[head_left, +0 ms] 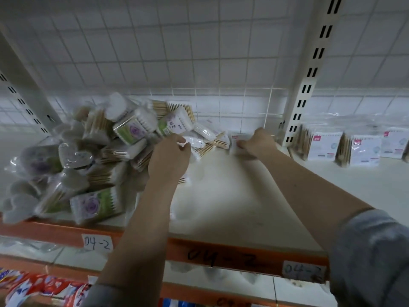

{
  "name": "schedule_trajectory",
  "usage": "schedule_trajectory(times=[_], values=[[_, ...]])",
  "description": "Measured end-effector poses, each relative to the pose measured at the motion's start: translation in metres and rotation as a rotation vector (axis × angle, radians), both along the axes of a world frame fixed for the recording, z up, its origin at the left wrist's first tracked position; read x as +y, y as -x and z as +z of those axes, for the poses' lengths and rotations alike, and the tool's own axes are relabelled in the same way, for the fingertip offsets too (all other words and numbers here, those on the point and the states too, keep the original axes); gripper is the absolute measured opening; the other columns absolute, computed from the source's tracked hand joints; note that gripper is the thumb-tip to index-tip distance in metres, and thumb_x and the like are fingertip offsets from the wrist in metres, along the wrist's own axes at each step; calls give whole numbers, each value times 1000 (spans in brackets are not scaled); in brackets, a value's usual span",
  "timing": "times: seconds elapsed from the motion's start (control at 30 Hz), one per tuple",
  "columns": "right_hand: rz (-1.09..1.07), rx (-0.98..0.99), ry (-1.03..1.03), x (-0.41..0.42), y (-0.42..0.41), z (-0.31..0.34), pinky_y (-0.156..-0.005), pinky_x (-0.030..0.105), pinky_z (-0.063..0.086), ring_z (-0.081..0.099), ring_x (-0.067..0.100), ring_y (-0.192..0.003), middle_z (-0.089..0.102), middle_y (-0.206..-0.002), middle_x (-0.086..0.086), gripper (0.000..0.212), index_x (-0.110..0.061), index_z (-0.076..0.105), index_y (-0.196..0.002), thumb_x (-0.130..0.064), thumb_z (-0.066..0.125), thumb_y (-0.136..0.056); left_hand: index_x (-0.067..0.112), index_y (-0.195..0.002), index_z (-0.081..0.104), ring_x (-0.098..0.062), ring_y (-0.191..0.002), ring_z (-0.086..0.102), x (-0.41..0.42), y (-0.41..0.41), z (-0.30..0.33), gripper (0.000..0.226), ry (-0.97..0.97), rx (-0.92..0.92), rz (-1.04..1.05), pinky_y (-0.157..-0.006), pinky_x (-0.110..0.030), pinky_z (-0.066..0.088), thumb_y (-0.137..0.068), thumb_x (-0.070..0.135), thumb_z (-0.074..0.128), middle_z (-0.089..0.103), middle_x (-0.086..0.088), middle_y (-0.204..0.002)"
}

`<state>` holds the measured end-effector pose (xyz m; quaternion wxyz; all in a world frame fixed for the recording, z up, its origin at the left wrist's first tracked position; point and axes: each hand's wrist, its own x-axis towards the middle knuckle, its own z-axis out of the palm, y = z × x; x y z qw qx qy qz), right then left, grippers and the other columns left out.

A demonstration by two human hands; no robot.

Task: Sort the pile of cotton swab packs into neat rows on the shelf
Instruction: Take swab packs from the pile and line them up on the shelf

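While left hand (170,151) pinches pack (194,141) at pile (93,151), right hand (257,144) grips white pack (234,142).

place: shop stockroom | evidence: slotted metal upright (309,69) above orange shelf beam (221,251); handwritten bin label (97,243) on that beam; packaged goods (345,147) in rows right of upright

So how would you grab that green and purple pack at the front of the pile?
Pinch the green and purple pack across its two long sides, coming from the front right, over the orange shelf edge. It lies flat at the pile's foot with that side facing open shelf, while other packs lean on its back and left.
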<state>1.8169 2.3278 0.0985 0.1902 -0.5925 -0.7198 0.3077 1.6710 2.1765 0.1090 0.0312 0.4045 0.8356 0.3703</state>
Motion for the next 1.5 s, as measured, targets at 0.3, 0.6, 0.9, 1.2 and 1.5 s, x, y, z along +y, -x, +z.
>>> schedule_trajectory(times=[0.3, 0.6, 0.9, 1.2, 1.5], values=[[-4, 158, 150, 8, -11, 1, -62, 29, 45, 54, 21, -76, 51, -73, 5, 32, -4, 57, -102, -23, 70, -81, 17, -102, 61, -25, -96, 62, 3, -1, -2, 18, -23, 4, 9, -82, -31, 47, -89, 28, 54, 68, -3, -103], [-27, 487, 129, 0, -57, 7, -50, 24, 30, 32, 16, -52, 33, -59, 2, 40, -13, 35, -59, -12, 67, -82, 1, -98, 64, -31, -105, 57, 39, -30, 10, 28, 32, 157, -28, -81, -29, 38, -96, 21, 43, 63, -13, -101], [-16, 609, 70, -17, -106, -3, -89, 51, 51, 64, 38, -86, 61, -103, 32, 46, 12, 54, -104, -22, 72, -79, 1, -112, 58, -32, -110, 55, 86, -39, 32, 30, 267, 391, 8, -82, -35, 43, -98, 22, 42, 59, -19, -118], [-50, 704, 149, -34, -126, -7, -94, 57, 46, 60, 42, -105, 61, -112, 27, 47, 12, 56, -108, -21, 73, -78, 3, -139, 34, -30, -126, 42, 95, -38, 26, 48, 602, 414, 31, -96, -38, 39, -96, 23, 41, 46, -14, -138], [-83, 749, 155, -43, -124, -6, -94, 53, 49, 64, 36, -102, 68, -106, 18, 12, -6, 66, -92, -13, 69, -83, 3, -128, 43, -33, -116, 48, 86, -39, 22, 49, 387, 313, -73, -91, -38, 41, -91, 31, 59, 42, -18, -128]])
